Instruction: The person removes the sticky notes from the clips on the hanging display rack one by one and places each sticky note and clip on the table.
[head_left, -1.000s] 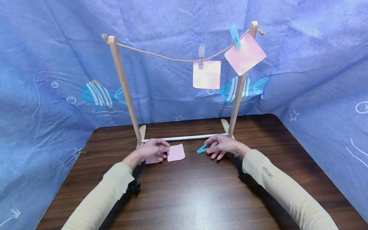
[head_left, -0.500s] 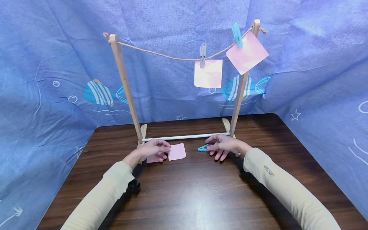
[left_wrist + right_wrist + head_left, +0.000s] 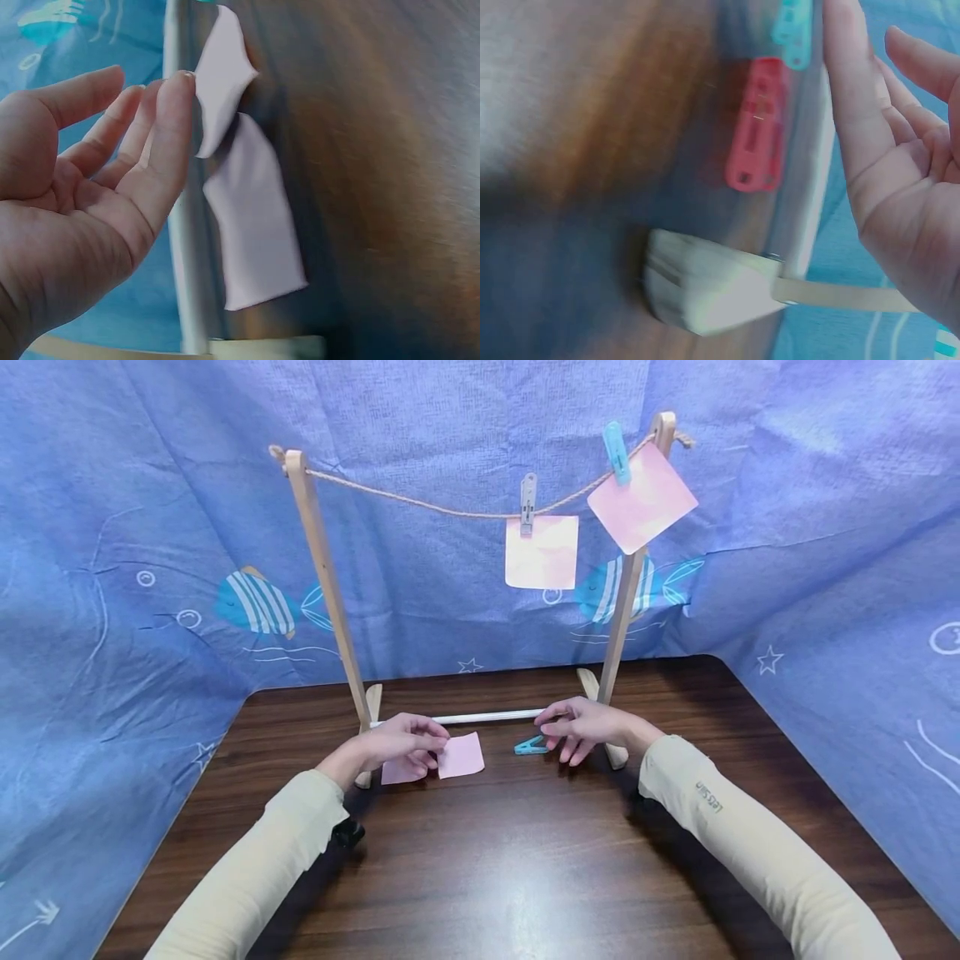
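Observation:
In the head view, my left hand [image 3: 405,743] hovers over two pink paper squares with its fingers loosely bent. Its fingertips come close to the corner of the right-hand square [image 3: 461,755]; the left-hand square [image 3: 401,770] is partly covered by the hand. The left wrist view shows the thumb and fingers apart, nothing pinched, above both papers [image 3: 255,225]. My right hand [image 3: 581,727] is just beside a light-blue clothespin [image 3: 530,746] lying on the table. In the right wrist view its fingers are relaxed, near a red clothespin [image 3: 757,127] that the head view hides.
Behind the hands stands a wooden frame [image 3: 322,560] with a white crossbar [image 3: 487,717] and a sagging rope [image 3: 420,506]. A grey clothespin [image 3: 527,506] and a blue clothespin [image 3: 617,453] hold pink papers on the rope. Blue cloth [image 3: 450,618] surrounds the brown table [image 3: 480,860].
The blue clothespin, tilted at the right fingertips earlier, now lies on the table, let go. My right hand has lifted slightly away. The left hand has shifted a little; the papers stay put.

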A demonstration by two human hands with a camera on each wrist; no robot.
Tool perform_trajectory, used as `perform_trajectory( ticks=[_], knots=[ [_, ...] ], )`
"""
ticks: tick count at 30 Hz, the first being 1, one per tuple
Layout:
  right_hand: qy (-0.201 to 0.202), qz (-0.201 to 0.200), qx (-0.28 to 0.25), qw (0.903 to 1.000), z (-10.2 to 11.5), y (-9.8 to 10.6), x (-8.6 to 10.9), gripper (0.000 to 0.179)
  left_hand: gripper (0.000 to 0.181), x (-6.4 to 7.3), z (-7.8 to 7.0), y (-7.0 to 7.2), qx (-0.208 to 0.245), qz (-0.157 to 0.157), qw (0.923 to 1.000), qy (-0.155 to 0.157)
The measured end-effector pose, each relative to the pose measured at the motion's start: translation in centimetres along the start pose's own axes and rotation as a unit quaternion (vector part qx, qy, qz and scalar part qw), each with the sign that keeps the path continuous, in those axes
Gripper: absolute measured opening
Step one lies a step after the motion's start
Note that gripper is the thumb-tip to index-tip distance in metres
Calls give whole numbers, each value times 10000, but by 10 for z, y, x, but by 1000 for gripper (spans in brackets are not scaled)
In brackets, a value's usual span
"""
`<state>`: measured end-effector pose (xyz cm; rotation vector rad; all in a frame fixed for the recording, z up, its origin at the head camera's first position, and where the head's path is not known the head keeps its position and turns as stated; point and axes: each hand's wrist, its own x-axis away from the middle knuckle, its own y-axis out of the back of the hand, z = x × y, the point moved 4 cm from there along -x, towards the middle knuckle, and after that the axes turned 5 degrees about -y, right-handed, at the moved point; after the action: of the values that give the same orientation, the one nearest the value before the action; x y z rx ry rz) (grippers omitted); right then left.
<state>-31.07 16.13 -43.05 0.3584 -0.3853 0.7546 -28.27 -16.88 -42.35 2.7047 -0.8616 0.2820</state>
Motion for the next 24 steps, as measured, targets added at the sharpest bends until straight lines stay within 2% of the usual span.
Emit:
perform_trajectory(
  ticks=[6,13,19,24],
  knots=[
    [-54,341,248,9991,22,3,13,49,38,4,-34,2,10,-4,9997,-263],
    [-3,622,729,9954,52,7,30,48,41,10,-73,-4,-131,496,9982,-309],
    [204,687,1052,9919,86,7,49,47,36,17,-103,-13,-421,748,9943,-633],
    [533,808,1335,9863,113,3,65,44,33,19,-124,-18,-470,726,9921,-911]
  ],
)
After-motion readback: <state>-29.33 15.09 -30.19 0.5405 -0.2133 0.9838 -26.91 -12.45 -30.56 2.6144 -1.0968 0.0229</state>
